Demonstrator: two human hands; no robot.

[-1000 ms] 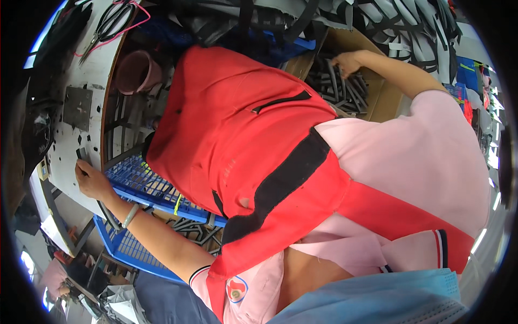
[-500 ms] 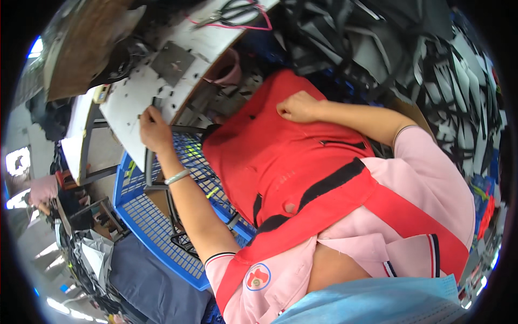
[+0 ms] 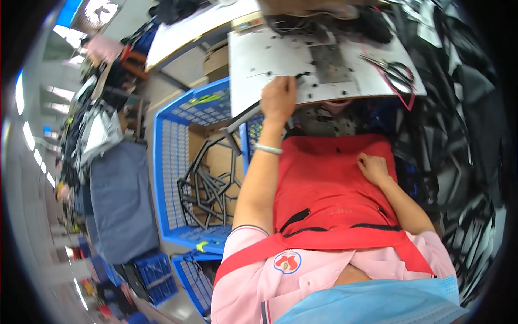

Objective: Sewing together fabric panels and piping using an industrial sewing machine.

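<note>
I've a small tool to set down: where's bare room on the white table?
The table is mostly bare between its left edge and the left hand; a smaller gap lies between the grey plate and scissors. Crowded: dark clutter along the back, black bits around the plate.

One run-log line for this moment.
left hand: grips grey strip at white table | right hand: curled over red apron | scissors: on table
</note>
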